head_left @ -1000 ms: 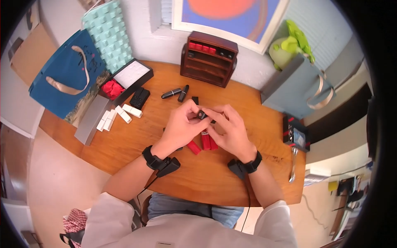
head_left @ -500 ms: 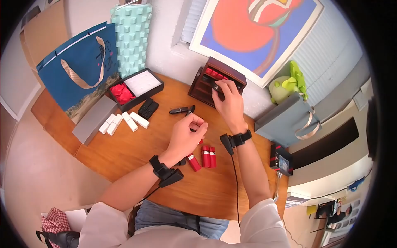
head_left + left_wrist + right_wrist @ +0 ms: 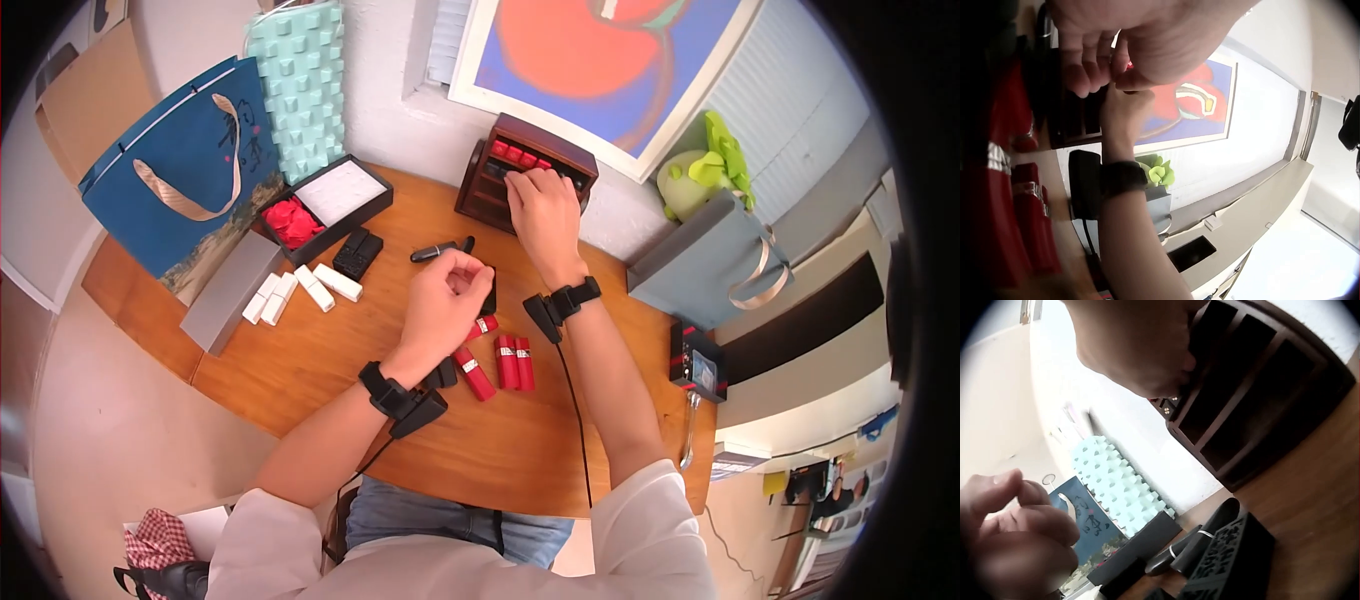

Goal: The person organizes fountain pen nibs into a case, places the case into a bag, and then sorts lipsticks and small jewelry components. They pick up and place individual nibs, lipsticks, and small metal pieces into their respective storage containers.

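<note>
In the head view my right hand point(image 3: 547, 215) reaches into the front of a dark wooden lipstick rack point(image 3: 545, 138), fingers bent at the second row. Its fingertips are hidden, so I cannot tell whether a black lipstick is between them. Red lipsticks point(image 3: 515, 157) fill the top row; black tube ends point(image 3: 1168, 407) show beside the hand in the right wrist view. My left hand point(image 3: 440, 305) hovers over the table with loosely curled fingers, holding nothing visible. Below it lie red lipstick tubes point(image 3: 508, 362) with silver bands, and a black patterned tube point(image 3: 1235, 562) is close by.
Two slim black tubes point(image 3: 430, 252) lie before the rack. Leftward are black patterned tubes point(image 3: 357, 252), white tubes point(image 3: 315, 290), a black box point(image 3: 345, 220) with red filling and a blue bag point(image 3: 180, 170). A grey bag point(image 3: 690, 260) stands at the right.
My hands worked together on a black lipstick over the table; then the right hand carried it to the rack and moved in at its second row. The left hand stayed over the table.
</note>
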Motion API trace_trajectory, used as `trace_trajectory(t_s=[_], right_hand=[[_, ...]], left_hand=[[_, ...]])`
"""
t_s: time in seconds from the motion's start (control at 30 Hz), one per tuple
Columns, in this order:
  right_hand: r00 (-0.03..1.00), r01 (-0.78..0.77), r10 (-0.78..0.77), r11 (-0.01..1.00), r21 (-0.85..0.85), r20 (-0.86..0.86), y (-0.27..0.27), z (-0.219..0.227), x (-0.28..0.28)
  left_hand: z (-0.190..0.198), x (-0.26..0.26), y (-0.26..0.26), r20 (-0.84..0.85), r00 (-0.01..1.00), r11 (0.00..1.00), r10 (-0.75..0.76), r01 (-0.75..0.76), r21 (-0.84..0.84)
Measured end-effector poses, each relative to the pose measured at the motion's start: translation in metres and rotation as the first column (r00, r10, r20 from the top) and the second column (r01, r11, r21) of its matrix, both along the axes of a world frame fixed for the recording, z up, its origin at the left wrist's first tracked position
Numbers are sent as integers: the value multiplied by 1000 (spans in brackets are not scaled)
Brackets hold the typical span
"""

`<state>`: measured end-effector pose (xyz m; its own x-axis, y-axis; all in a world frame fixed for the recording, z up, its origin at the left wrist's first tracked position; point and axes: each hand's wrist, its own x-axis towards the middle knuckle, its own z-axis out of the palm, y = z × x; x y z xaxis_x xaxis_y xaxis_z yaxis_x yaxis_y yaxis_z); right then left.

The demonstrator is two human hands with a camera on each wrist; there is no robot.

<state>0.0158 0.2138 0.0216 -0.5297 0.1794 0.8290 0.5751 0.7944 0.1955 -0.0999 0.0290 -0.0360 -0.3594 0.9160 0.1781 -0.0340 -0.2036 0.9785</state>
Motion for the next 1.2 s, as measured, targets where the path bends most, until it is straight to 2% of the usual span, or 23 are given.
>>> trace_trajectory(t_s=[0.07, 0.13, 0.17, 0.2, 0.27, 0.3, 0.33, 0.4, 0.63, 0.67, 0.73, 0.8, 0.83, 0.87, 0.9, 0.93, 0.97, 1.0, 1.03, 1.07, 1.13, 1.17, 1.2], right_hand=[[1000, 7, -8, 999, -47, -14, -17, 5, 5], [974, -205, 152, 904, -374, -166, -45, 10, 15], [956, -292, 230, 739, -607, -179, -70, 22, 24], [921, -346, 367, 620, -705, -129, -88, 26, 34], [809, -276, 588, 387, -880, 5, -125, 31, 50], [755, -262, 654, 378, -888, 56, -139, 26, 53], [695, -316, 711, 438, -842, 109, -146, 10, 54], [700, -303, 667, 600, -740, 254, -164, 0, 55], [737, -347, 634, 652, -674, 234, -162, -27, 57], [733, -410, 651, 655, -635, 199, -162, -29, 56], [731, -463, 662, 659, -593, 164, -161, -27, 59], [788, -518, 615, 648, -558, -17, -160, -15, 65], [790, -515, 613, 651, -558, -14, -161, -10, 71], [837, -498, 521, 604, -622, -164, -162, -6, 78], [864, -492, 403, 545, -679, -302, -161, -4, 84], [864, -492, 403, 546, -679, -302, -156, -4, 89], [877, -480, 305, 556, -678, -371, -151, -7, 93], [878, -466, 200, 566, -680, -435, -147, -12, 99], [884, -454, 141, 486, -747, -446, -146, -16, 105], [884, -453, 138, 487, -747, -446, -146, -21, 107], [915, -380, 152, 636, -671, -374, -148, -27, 109], [914, -382, 152, 636, -670, -376, -150, -31, 110], [893, -429, 153, 570, -701, -423, -154, -35, 112]], left_hand=[[-1, -10, 1, -38, 999, 999, 23, -25, -46], [-2, -25, 5, -154, 988, 1000, 8, -12, -22], [0, -29, 5, -33, 999, 1000, -23, 23, -13], [7, -31, 3, -37, 999, 999, -28, 27, -18], [25, -34, -1, -102, 991, 989, 86, -98, -114], [16, -34, 4, -89, 990, 991, 113, -119, -65], [12, -33, 4, -92, 990, 991, 104, -111, -69], [11, -31, 7, -127, 977, 984, 174, -177, -16], [9, -26, 7, -221, 962, 987, 159, -155, 35], [9, -25, 6, -228, 962, 989, 148, -145, 28], [13, -22, 5, -116, 991, 997, 59, -52, 60], [22, -17, -1, -68, 998, 998, 2, 2, 70], [27, -15, -5, -21, 999, 995, -47, 49, 84], [32, -13, -9, -20, 999, 995, -47, 49, 88], [35, -12, -12, 30, 971, 970, -237, 235, 68], [36, -11, -16, 82, 905, 908, -418, 415, 54], [33, -4, -19, 76, 880, 884, -468, 467, 37], [34, -2, -20, 62, 833, 831, -549, 552, -66], [34, 3, -21, 68, 818, 815, -571, 575, -70], [34, 9, -22, 73, 804, 801, -590, 594, -74], [27, 17, -20, 146, 789, 794, -597, 607, -32], [21, 19, -19, 220, 767, 787, -603, 616, 11], [16, 20, -17, 219, 767, 787, -603, 617, 10]])
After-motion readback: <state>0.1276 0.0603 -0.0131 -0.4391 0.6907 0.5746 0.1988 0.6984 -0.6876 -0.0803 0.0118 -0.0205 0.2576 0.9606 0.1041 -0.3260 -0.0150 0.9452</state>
